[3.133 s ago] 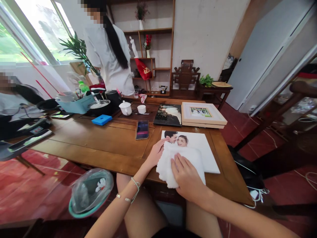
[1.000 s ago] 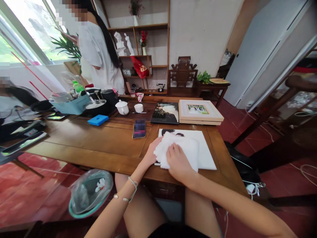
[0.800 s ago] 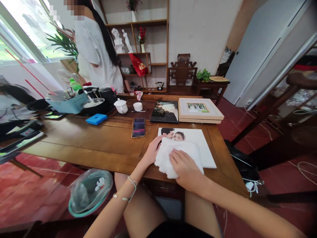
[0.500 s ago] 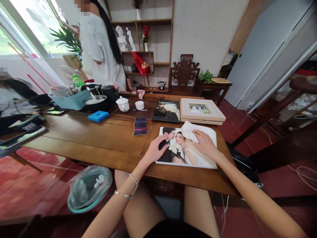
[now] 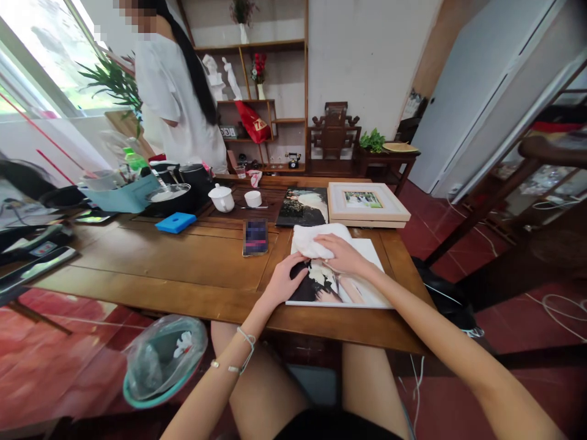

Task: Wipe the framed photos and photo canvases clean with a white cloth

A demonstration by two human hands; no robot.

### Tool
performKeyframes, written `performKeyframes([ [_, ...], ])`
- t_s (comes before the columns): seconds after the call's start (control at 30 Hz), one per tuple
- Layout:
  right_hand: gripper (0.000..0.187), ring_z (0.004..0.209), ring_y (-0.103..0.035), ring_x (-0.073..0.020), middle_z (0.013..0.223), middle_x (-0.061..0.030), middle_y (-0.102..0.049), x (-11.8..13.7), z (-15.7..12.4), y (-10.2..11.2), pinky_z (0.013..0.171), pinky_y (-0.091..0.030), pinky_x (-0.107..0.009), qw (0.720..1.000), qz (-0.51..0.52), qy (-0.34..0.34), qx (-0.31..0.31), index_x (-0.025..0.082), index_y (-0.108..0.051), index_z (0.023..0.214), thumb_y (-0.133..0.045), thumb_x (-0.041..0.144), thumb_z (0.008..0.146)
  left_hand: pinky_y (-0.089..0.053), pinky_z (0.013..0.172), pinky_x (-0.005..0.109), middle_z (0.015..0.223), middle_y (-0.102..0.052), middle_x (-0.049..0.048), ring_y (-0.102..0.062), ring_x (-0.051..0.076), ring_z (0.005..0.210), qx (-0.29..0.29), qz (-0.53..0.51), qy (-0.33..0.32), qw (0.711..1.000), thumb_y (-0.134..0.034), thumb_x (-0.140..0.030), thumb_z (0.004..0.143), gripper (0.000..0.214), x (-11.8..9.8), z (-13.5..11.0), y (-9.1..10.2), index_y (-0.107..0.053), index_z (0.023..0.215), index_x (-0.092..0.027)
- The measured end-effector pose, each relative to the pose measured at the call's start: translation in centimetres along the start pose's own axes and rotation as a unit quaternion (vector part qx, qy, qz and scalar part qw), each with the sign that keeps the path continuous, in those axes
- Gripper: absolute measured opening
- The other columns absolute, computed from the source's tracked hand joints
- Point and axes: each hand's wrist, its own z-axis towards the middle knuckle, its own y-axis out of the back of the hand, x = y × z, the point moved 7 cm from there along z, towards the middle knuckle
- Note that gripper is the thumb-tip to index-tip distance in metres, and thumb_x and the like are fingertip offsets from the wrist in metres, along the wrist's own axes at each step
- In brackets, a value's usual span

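A wedding photo panel (image 5: 321,287) lies flat near the front edge of the wooden table (image 5: 192,269). My left hand (image 5: 287,278) rests on its left side, fingers stretched over the dark suit in the picture. With my right hand (image 5: 342,253) I press a white cloth (image 5: 314,235) against the panel's upper left part. The cloth covers the faces in the picture and reaches past the panel's top edge. Just behind lie a dark photo panel (image 5: 302,206) and a pale framed photo (image 5: 369,203). A phone (image 5: 255,237) is to the left of the cloth.
Farther left stand a white teapot (image 5: 221,198), a small white cup (image 5: 252,198), a blue block (image 5: 175,222) and a light-blue caddy (image 5: 121,194). A lined bin (image 5: 165,360) is on the floor. Behind the table stands a person in white (image 5: 172,104).
My right hand has slid the white cloth leftward across the panel, from its upper right to its upper left. My left hand holds about the same place. The view has shifted slightly.
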Motion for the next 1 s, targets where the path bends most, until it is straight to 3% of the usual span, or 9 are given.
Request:
performKeyframes([
  [0.17,0.046,0.124,-0.052,-0.0309,0.131,-0.0174,-0.060,-6.3,-5.8,3.8,0.106,-0.040,-0.051,0.995,-0.025,-0.086,-0.046,0.012,-0.060,0.126,-0.053,0.024,0.083,-0.041,0.110,0.045,0.129,-0.064,0.0120,-0.058,0.025,0.123,-0.004,-0.016,-0.006,1.000,-0.058,-0.021,0.089,0.029,-0.1,0.0,0.0,-0.066,0.116,-0.017],
  [0.27,0.049,0.124,-0.052,-0.0347,0.131,-0.0201,-0.060,-6.8,-8.8,4.9,0.105,-0.039,-0.057,0.989,-0.041,-0.128,-0.068,0.011,-0.059,0.128,-0.051,0.026,0.081,-0.042,0.110,0.044,0.129,-0.064,0.0117,-0.058,0.024,0.123,-0.006,-0.015,-0.008,1.000,-0.058,-0.020,0.089,0.028,-0.2,0.0,0.0,-0.067,0.116,-0.018],
  [0.33,0.054,0.127,-0.050,-0.0351,0.134,-0.0197,-0.058,-4.3,-10.3,4.5,0.109,-0.034,-0.058,0.990,-0.054,-0.117,-0.053,0.011,-0.059,0.128,-0.054,0.022,0.075,-0.042,0.110,0.044,0.129,-0.064,0.0112,-0.058,0.025,0.123,-0.007,-0.011,-0.008,1.000,-0.058,-0.020,0.088,0.028,-0.2,0.0,0.0,-0.067,0.115,-0.018],
  [0.43,0.070,0.136,-0.041,-0.0321,0.143,-0.0164,-0.051,2.3,-11.9,2.8,0.115,-0.023,-0.058,0.997,-0.063,-0.039,0.016,0.013,-0.055,0.134,-0.053,0.011,0.064,-0.042,0.110,0.045,0.129,-0.065,0.0116,-0.058,0.025,0.123,-0.008,-0.005,-0.008,1.000,-0.057,-0.019,0.088,0.029,-0.1,0.0,0.0,-0.067,0.115,-0.018],
  [0.57,0.072,0.140,-0.035,-0.0276,0.145,-0.0129,-0.049,7.9,-11.9,1.0,0.117,-0.020,-0.054,0.995,-0.007,0.041,0.089,0.017,-0.052,0.137,-0.054,0.010,0.066,-0.042,0.110,0.046,0.128,-0.065,0.0116,-0.059,0.025,0.123,-0.001,-0.016,-0.017,1.000,-0.055,-0.013,0.085,0.035,-0.2,0.1,0.0,-0.066,0.118,-0.018],
  [0.63,0.069,0.141,-0.034,-0.0294,0.148,-0.0141,-0.046,6.9,-10.7,1.0,0.117,-0.018,-0.056,0.996,0.000,0.027,0.087,0.018,-0.054,0.135,-0.056,0.010,0.067,-0.042,0.110,0.045,0.129,-0.065,0.0113,-0.058,0.025,0.123,0.001,-0.015,-0.015,1.000,-0.055,-0.013,0.086,0.034,-0.2,0.1,0.0,-0.066,0.118,-0.018],
  [0.77,0.064,0.146,-0.014,-0.0430,0.158,-0.0200,-0.024,-0.4,-7.5,2.2,0.109,-0.006,-0.073,0.989,-0.084,-0.115,0.040,0.020,-0.053,0.138,-0.065,0.023,0.076,-0.041,0.111,0.044,0.128,-0.065,0.0116,-0.059,0.025,0.123,0.002,-0.001,-0.006,1.000,-0.057,-0.019,0.088,0.030,-0.2,0.1,0.1,-0.067,0.116,-0.017],
  [0.87,0.061,0.146,-0.014,-0.0430,0.157,-0.0204,-0.025,-4.3,-6.3,2.8,0.106,-0.006,-0.076,0.972,-0.130,-0.190,0.052,0.022,-0.045,0.144,-0.059,0.032,0.085,-0.042,0.110,0.044,0.128,-0.065,0.0112,-0.059,0.024,0.123,0.001,-0.004,-0.010,1.000,-0.057,-0.020,0.089,0.029,-0.3,0.1,0.1,-0.067,0.116,-0.018],
  [1.0,0.055,0.146,-0.020,-0.0378,0.156,-0.0141,-0.033,-2.8,-7.4,2.7,0.111,-0.010,-0.069,0.973,-0.147,-0.170,0.061,0.023,-0.048,0.143,-0.050,0.029,0.088,-0.041,0.110,0.045,0.130,-0.064,0.0115,-0.058,0.025,0.125,-0.005,-0.005,-0.010,1.000,-0.057,-0.019,0.088,0.029,-0.2,0.1,0.1,-0.067,0.116,-0.018],
])
